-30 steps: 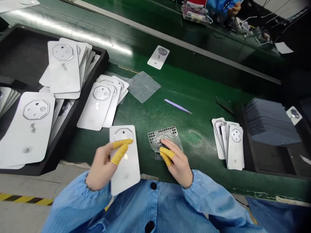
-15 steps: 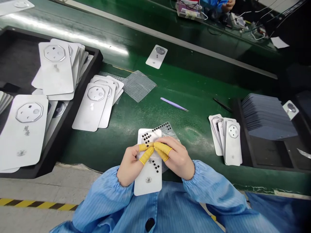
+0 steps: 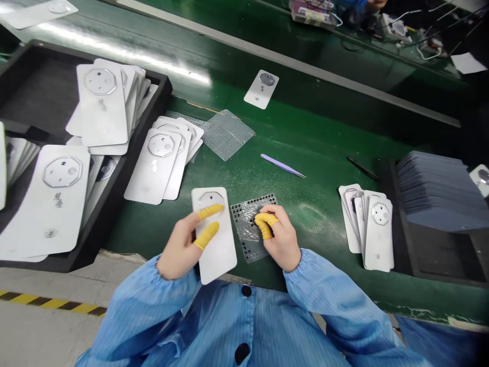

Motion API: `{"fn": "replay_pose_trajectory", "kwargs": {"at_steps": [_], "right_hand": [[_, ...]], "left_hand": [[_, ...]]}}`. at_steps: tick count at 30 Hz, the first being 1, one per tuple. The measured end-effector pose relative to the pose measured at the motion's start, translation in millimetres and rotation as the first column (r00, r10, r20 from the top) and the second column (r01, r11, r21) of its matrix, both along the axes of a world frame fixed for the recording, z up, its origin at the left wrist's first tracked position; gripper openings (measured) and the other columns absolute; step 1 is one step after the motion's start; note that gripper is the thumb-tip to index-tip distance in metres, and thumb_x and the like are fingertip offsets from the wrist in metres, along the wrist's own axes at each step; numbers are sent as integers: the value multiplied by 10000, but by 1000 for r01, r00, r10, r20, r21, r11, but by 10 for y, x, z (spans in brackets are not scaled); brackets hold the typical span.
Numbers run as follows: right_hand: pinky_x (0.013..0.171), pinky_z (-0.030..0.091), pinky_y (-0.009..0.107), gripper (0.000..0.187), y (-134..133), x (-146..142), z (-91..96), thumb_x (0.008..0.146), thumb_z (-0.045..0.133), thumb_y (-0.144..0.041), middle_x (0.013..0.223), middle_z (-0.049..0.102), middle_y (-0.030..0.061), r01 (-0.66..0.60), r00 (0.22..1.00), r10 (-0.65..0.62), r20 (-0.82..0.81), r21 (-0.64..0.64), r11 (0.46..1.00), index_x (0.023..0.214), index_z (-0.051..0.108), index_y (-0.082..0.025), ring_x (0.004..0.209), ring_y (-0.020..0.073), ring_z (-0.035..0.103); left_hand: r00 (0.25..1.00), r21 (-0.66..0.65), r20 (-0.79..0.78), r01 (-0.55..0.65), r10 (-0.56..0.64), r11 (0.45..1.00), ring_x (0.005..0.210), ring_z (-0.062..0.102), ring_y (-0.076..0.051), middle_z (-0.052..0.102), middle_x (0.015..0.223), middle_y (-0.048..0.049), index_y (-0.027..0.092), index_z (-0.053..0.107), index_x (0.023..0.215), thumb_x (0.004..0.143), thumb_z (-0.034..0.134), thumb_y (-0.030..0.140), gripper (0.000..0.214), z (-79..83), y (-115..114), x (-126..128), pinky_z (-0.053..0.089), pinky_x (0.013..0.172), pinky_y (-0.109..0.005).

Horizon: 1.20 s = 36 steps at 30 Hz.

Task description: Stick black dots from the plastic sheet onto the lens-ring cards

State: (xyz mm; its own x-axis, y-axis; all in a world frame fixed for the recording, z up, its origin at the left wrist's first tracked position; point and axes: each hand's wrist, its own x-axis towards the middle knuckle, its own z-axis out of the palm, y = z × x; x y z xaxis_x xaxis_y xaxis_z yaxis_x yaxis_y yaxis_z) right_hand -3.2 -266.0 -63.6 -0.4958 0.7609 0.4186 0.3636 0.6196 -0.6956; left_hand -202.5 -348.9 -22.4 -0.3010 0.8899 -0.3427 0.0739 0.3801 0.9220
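Note:
A white phone back cover with an octagonal camera area lies in front of me, slightly tilted. My left hand grips its left side, with the yellow-cotted thumb and index finger on its face; the other fingers are hidden. To its right lies a clear plastic sheet carrying rows of small black round dots. Over that sheet my right hand is closed, its yellow-cotted fingertips pinched together. Whatever is between them is too small to make out.
Purple tweezers and a bubbled plastic sheet lie beyond. White covers are stacked at left and right. A black tray stands left; dark sheets fill another tray. A single cover lies farther back.
My hands have parted. The cover has moved left with my left hand, uncovering the dotted sheet, where my right hand now pinches. The whole view has shifted slightly.

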Motion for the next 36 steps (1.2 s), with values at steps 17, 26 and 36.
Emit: {"fn": "replay_pose_trajectory", "kwargs": {"at_steps": [17,26,36], "right_hand": [[1052,392,610,410,-324,-80,640,874,475,-179,1428,472,106,-162,985,147,91,191,968,1276,528,-242,1315,323,445],[1066,397,588,497,-306,-25,631,865,460,-196,1553,279,38,-171,983,157,92,177,969,1357,472,-264,1343,326,410],[1069,381,617,555,-333,-7,552,887,419,-185,1585,165,117,-272,952,247,180,125,954,1438,355,-152,1411,370,269]], "left_hand": [[998,316,64,-16,-4,949,872,734,-238,691,1212,-47,355,256,1483,846,624,147,764,304,-269,560,623,657,-286],[998,317,8,50,-56,947,1060,677,-284,620,1321,-92,281,235,1505,828,621,126,795,334,-251,575,599,835,-365],[999,270,10,47,-52,962,676,720,-226,764,954,-56,277,506,1344,738,693,132,650,264,-261,554,591,538,-281]]}}
